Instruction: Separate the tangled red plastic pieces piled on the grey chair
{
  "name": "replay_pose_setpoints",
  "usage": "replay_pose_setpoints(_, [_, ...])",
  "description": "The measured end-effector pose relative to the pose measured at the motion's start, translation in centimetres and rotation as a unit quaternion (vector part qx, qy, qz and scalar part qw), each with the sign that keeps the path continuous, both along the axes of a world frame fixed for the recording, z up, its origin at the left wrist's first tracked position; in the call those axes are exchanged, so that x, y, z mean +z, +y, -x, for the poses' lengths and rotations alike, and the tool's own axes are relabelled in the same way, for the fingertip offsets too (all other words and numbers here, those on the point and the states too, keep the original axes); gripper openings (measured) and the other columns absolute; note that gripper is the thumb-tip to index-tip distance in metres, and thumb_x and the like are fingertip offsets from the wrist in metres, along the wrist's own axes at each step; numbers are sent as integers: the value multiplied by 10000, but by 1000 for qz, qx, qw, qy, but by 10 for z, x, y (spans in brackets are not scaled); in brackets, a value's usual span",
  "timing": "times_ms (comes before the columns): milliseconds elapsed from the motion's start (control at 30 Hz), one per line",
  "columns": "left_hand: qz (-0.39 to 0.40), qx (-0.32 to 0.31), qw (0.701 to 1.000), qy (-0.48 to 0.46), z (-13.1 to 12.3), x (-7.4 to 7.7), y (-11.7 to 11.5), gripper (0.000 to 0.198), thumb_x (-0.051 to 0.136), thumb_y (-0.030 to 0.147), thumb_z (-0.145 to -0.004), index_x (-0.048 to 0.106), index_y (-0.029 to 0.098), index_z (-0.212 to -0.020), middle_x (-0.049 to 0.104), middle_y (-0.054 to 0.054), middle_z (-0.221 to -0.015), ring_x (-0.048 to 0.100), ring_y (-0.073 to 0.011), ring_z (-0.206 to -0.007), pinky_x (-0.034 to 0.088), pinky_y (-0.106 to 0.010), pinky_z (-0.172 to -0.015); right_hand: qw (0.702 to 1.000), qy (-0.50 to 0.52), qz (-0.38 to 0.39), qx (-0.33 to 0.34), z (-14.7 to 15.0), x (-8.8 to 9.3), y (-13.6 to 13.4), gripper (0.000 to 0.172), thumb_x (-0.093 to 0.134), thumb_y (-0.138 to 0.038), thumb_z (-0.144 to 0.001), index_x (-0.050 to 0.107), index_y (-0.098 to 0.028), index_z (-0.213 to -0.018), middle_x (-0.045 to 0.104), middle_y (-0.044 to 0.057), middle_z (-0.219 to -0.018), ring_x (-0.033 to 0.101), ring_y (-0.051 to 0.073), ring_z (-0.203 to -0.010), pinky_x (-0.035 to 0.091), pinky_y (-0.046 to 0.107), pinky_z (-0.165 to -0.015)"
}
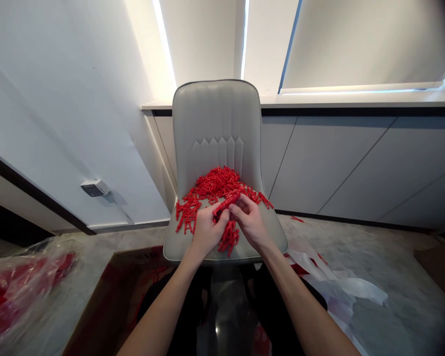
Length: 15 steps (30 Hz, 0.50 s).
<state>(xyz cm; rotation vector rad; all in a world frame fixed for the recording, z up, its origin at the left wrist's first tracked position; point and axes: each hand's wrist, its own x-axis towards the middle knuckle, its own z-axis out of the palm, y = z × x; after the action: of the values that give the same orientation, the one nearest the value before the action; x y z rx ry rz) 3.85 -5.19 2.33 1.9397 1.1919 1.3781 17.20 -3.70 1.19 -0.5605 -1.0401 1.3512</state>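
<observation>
Our left hand and right hand pinch narrowly on a red plastic bundle, held between them above the seat of a grey chair. The red heap lies just beyond our fingers, and a red clump lies just below them. We work best with a firm pinch, lifted clear of the heap so nothing snags.
</observation>
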Motion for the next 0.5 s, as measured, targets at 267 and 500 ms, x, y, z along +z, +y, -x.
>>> replay_pose_setpoints(267, [-29, 34, 998, 32, 1, 2, -1, 225, 534, 268, -883, 565, 180, -678, 502, 39, -591, 441, -109, -553, 350, -244, -574, 997, 68, 39, 14, 8, 4, -6, 250, 848, -306, -714, 695, -216, -890, 678, -7, -835, 616, 128, -765, 515, 236, -729])
replay_pose_setpoints(500, [-30, 42, 999, 1, -3, 0, -3, 228, 529, 283, -891, 575, 178, -694, 544, 27, -608, 461, -113, -562, 370, -246, -581, 992, 114, 52, 4, 17, 8, -8, 260, 864, -276, -684, 681, -217, -859, 662, -16, -825, 605, 120, -765, 517, 238, -769])
